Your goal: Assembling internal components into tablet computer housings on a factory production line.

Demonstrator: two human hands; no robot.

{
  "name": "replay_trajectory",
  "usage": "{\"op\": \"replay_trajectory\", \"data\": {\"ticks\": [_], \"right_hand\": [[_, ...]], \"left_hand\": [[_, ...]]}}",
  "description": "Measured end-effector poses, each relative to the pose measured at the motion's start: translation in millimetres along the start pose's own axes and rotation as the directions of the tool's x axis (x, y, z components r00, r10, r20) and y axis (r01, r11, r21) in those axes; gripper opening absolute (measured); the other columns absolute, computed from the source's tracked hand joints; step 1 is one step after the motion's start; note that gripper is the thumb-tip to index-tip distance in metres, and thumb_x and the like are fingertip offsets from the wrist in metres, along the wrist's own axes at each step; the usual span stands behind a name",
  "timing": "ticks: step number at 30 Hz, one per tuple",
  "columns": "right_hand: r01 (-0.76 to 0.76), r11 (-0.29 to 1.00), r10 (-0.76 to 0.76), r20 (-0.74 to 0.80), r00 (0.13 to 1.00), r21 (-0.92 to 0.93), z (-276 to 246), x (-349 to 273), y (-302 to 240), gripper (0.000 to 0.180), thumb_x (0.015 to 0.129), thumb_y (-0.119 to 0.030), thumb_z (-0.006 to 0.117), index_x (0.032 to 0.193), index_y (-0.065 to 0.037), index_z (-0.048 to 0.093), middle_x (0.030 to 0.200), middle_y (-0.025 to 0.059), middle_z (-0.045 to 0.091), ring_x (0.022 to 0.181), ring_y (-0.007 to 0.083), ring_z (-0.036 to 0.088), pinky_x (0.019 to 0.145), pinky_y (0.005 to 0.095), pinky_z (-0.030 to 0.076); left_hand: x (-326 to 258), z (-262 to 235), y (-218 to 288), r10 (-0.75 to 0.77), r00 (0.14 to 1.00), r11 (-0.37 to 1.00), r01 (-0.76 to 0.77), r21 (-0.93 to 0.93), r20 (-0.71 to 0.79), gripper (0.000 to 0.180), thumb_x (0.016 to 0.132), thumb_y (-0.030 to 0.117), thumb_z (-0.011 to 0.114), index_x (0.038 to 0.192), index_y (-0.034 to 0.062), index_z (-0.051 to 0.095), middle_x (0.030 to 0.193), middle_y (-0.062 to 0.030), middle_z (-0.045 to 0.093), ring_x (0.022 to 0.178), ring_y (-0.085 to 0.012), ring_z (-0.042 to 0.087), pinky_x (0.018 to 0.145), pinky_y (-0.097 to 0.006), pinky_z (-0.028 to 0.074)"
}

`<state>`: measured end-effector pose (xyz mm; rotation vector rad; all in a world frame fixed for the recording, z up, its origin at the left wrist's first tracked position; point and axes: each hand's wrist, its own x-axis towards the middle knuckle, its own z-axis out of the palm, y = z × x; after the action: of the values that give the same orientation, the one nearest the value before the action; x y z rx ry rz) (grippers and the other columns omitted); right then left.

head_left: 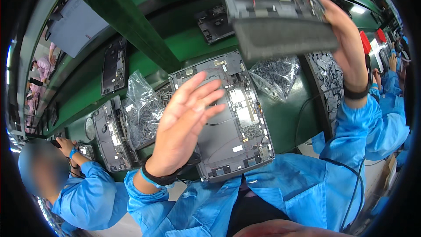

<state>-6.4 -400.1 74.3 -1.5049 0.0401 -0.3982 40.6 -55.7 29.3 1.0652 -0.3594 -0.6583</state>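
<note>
My left hand (180,118) hovers above an opened flat device housing (215,149) with its fingers stretched out and nothing in them. That housing lies in front of me, with a circuit board, thin cables and small black parts showing inside. Up at the far right, my right hand (346,39) grips the right edge of a second opened device housing (272,6), raised and tilted above the bench. A broad dark grey strip (285,37) runs along its near side. The right fingertips are partly hidden behind this housing.
Clear plastic bags of small dark parts (142,109) (276,77) lie either side of the near housing. A tray of grey pieces (328,79) stands at right. More opened housings (112,136) are on the green bench (289,118). A green post (127,22) rises ahead. A co-worker (92,188) sits left.
</note>
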Motion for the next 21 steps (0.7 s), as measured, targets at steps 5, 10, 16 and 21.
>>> {"op": "replay_trajectory", "data": {"ticks": [5,10,16,21], "right_hand": [[-0.173,0.981,0.174,-0.005,0.985,0.087,41,-103,9,0.063,0.092,-0.022,0.054,0.143,0.007,0.033,0.14,0.0167,0.048,0.128,0.0232,0.048,0.109,0.0343,0.034],[-0.204,0.973,0.157,0.334,0.929,0.108,54,-135,29,0.067,0.097,-0.03,0.054,0.148,0.004,0.027,0.138,0.0189,0.05,0.128,0.024,0.049,0.108,0.0358,0.034],[0.277,0.701,-0.061,0.333,0.941,-0.657,39,-1,66,0.03,0.093,-0.024,0.059,0.107,0.002,0.067,0.098,0.0157,0.07,0.089,0.0256,0.068,0.077,0.034,0.052],[0.548,0.523,-0.143,0.567,0.811,-0.652,85,141,161,0.032,0.087,-0.021,0.059,0.109,0.0,0.067,0.107,0.0182,0.068,0.102,0.035,0.063,0.091,0.0414,0.049]], "left_hand": [[1,8,-7,-0.136,0.987,0.984,0.145,-0.109,0.08,0.06,0.1,0.024,0.049,0.148,-0.0003,0.023,0.14,-0.0185,0.045,0.127,-0.0253,0.048,0.105,-0.041,0.039],[-20,-7,-16,-0.167,0.981,0.986,0.164,-0.043,-0.097,0.046,0.097,0.009,0.05,0.139,-0.0018,0.036,0.129,-0.0119,0.054,0.117,-0.0185,0.054,0.1,-0.034,0.043],[-56,-43,-25,-0.175,0.974,0.983,0.18,0.023,-0.144,0.045,0.094,0.007,0.052,0.136,-0.0016,0.038,0.126,-0.0132,0.055,0.113,-0.0194,0.056,0.098,-0.034,0.045],[-68,-51,-40,-0.151,0.971,0.983,0.166,0.072,-0.185,0.053,0.092,0.008,0.056,0.139,-0.0022,0.036,0.128,-0.0117,0.053,0.115,-0.0166,0.052,0.099,-0.032,0.04]]}}
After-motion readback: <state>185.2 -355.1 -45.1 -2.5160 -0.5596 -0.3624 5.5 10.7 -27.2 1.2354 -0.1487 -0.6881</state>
